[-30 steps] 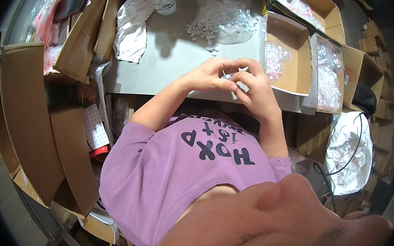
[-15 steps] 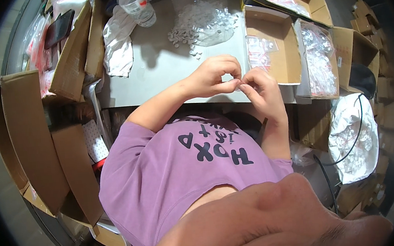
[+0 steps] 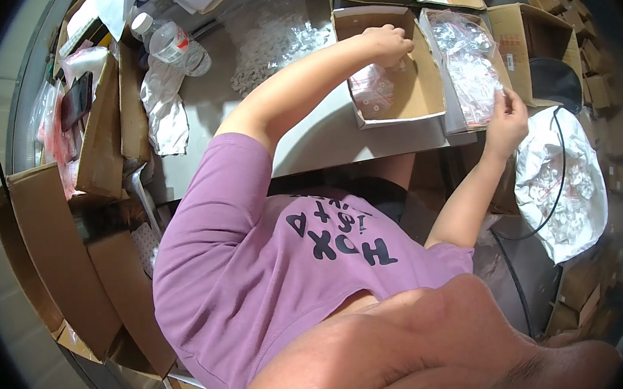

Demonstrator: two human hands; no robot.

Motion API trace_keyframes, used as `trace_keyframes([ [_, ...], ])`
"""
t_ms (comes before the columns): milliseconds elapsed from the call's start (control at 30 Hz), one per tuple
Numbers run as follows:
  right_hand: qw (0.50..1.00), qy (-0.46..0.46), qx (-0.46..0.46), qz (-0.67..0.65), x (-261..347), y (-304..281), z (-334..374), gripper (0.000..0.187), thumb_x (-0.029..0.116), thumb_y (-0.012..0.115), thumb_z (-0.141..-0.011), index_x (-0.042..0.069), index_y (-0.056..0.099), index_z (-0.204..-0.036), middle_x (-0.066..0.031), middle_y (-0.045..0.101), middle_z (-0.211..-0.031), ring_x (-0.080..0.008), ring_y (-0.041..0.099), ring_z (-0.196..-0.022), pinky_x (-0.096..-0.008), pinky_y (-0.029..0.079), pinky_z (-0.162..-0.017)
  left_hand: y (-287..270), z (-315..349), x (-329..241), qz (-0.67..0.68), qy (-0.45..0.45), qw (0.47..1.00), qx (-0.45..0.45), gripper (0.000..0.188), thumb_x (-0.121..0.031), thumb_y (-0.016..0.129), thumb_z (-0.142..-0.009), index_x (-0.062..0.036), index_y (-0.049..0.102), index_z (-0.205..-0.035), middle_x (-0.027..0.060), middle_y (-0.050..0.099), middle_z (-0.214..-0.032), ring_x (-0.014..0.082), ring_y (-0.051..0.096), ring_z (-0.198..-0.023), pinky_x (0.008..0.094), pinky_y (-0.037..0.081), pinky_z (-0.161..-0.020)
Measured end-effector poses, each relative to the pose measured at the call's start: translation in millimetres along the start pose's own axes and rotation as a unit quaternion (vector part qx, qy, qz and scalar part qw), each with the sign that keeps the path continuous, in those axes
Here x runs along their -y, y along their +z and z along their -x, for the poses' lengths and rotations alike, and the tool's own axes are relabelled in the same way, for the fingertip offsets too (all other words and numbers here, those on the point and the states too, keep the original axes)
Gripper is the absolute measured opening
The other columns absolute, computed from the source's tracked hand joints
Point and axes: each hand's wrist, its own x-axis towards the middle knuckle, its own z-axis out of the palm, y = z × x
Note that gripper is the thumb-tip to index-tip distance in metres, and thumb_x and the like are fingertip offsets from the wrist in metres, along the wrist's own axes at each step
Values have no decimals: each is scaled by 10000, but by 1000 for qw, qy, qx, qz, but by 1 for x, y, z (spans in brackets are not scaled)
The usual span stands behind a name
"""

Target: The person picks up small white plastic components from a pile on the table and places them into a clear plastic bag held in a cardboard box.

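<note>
My left hand [image 3: 387,42] is curled loosely over the open cardboard box [image 3: 421,92] on the table [image 3: 306,132], above a small clear bag of parts [image 3: 373,89] with red marks lying inside it. My right hand [image 3: 506,114] pinches the edge of the heap of clear bags [image 3: 467,62] in the next box to the right. Half a second ago both hands were pressed together near my chest; now they are apart. One plastic bottle [image 3: 169,44] lies far left.
</note>
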Motion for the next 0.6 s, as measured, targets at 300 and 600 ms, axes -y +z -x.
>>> trace_keyframes([
  [300, 993, -11, -34, -109, 54, -3, 52, 187, 19, 671, -823, 1, 663, -1009, -78, 603, -866, -135, 510, -628, -262, 432, -532, 4, -1, 14, 24, 54, 998, 29, 205, -224, 707, -764, -101, 663, -921, 116, 625, -925, 319, 608, -903, 416, 486, -757],
  [600, 811, -123, 469, -327, 159, 31, 136, 264, 99, 682, -791, 33, 636, -1043, -175, 612, -1002, -370, 614, -881, -411, 498, -788, -48, 95, 11, 391, -30, 905, -163, 221, -59, 696, -798, -25, 559, -968, 33, 587, -826, 116, 568, -763, 270, 483, -663],
])
